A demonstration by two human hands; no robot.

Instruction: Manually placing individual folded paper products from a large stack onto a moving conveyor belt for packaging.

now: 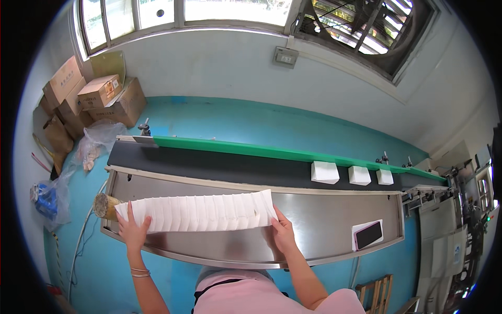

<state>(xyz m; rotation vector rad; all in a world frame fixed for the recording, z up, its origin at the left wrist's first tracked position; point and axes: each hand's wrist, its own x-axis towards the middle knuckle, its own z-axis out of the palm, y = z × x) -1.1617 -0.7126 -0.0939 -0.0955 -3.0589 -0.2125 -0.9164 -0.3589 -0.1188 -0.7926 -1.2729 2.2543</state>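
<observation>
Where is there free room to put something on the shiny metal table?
Free: the table between the right hand and the white sheet under the black phone. Crowded: the left half, around the left hand and the long white ribbed stack.

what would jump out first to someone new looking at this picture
First, the long white ribbed paper-like strip between the person's left hand and right hand, over the shiny steel table. Beyond it, three white boxy blocks sit on the black conveyor belt beside the bright green rail. A dark-screened phone lies at the table's right end.
</observation>
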